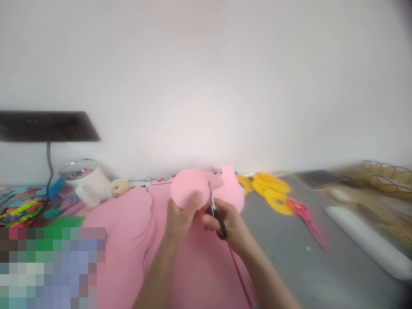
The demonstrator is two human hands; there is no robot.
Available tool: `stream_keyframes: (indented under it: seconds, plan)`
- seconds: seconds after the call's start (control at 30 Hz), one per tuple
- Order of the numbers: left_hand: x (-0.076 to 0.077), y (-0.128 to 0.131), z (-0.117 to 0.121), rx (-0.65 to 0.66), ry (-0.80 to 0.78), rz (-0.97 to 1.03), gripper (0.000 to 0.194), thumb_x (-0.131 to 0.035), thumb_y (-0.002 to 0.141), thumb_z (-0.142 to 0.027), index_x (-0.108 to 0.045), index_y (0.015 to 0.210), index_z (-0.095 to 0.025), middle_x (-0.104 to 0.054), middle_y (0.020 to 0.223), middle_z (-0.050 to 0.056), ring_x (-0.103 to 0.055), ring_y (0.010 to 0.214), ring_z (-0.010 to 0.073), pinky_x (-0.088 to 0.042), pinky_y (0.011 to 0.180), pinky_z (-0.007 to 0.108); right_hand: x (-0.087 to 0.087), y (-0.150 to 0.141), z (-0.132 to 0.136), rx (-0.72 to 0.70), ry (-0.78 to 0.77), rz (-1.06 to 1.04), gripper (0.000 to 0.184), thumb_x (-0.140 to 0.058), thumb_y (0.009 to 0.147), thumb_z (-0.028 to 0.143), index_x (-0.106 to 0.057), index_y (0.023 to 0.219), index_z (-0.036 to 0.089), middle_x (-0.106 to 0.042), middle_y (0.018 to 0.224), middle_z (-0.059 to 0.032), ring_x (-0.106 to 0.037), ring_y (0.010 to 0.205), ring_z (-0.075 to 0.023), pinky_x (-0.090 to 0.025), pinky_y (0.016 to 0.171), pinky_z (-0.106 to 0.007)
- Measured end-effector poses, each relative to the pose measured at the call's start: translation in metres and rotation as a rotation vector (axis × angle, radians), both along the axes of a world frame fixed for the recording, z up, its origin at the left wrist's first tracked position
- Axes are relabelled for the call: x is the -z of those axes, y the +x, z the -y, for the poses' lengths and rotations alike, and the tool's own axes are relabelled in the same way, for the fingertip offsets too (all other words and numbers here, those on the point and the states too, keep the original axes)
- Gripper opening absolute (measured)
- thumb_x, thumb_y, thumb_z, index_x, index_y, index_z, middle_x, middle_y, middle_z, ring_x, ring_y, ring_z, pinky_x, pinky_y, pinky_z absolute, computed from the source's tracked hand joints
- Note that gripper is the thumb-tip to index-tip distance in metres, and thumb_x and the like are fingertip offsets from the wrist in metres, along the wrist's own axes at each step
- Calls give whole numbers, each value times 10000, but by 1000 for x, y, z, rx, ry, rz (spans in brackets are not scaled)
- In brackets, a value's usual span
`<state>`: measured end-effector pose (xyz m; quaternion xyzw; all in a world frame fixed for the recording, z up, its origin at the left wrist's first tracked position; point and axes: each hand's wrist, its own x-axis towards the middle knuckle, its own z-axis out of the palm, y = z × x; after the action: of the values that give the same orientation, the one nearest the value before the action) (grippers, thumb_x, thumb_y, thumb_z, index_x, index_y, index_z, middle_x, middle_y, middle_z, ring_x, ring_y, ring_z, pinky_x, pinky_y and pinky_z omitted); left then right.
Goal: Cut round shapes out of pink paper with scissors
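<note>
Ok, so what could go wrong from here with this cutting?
The black scissors in the right hand point up close to the left hand's thumb, so a slip might nick it. The left hand grips the pink disc near its lower edge, so it could wobble and spoil the outline. The pink scissors lie against the yellow rings and might snag one if moved.
</note>
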<state>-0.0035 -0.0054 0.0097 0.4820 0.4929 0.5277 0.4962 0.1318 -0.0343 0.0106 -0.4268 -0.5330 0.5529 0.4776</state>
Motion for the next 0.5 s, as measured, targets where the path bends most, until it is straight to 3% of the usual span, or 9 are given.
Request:
stream_keyframes:
  seconds: [0.2,0.5]
  plan:
    - [-3,0,2,4,-15,-18,277,-735,645,-329,-537,535,-169,-453,423,-42,-403,406,88,-333,404,229,2,1,-2,48,69,4,360,-795,654,453,-565,739,189,-425,566,62,-336,527,-100,-326,505,-241]
    - [-4,1,1,52,1,22,250,-727,623,-283,-525,529,-170,-445,416,-52,-391,400,81,-308,403,223,8,0,-5,78,95,14,417,-775,645,520,-534,701,184,-396,541,67,-310,513,-91,-287,472,-225]
